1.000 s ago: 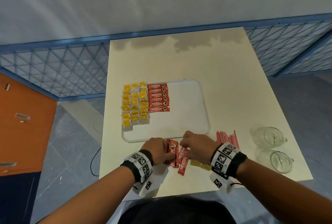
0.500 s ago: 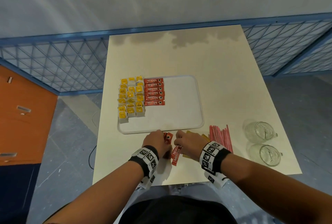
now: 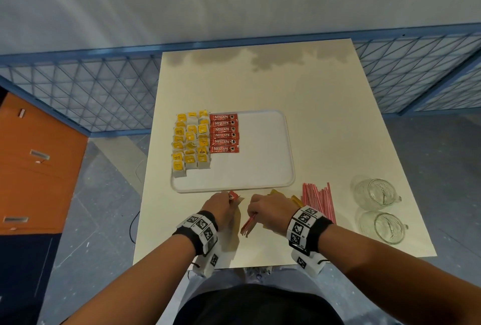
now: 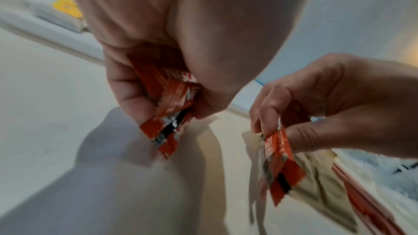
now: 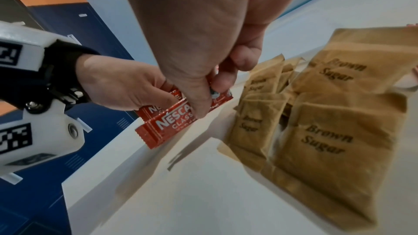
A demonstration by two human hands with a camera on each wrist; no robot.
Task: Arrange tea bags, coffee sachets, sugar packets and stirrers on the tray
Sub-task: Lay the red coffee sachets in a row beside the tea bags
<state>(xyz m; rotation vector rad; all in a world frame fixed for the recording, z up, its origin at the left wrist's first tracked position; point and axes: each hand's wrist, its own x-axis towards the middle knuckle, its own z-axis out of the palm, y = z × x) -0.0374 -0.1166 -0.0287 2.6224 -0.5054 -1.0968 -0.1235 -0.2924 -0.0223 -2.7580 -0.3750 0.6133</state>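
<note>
A white tray point(image 3: 263, 168) lies mid-table with several yellow-tagged tea bags point(image 3: 191, 142) in its left part and a column of red coffee sachets point(image 3: 223, 133) beside them. Just in front of the tray, my left hand point(image 3: 221, 207) grips red coffee sachets point(image 4: 167, 106) lifted off the table. My right hand point(image 3: 268, 211) pinches more red coffee sachets point(image 5: 178, 122) a little to the right. Brown sugar packets point(image 5: 316, 113) lie on the table by my right hand. Red-and-white stirrers point(image 3: 318, 199) lie right of them.
Two clear glass cups point(image 3: 374, 191) lie near the table's right edge. A blue mesh fence point(image 3: 78, 90) runs behind the table. An orange cabinet point(image 3: 33, 163) stands to the left. The near table edge point(image 3: 234, 264) is just below my wrists.
Both hands have lifted the red sachets off the table and drawn slightly apart, each holding some. The loose sachets that lay between the hands are gone from the tabletop.
</note>
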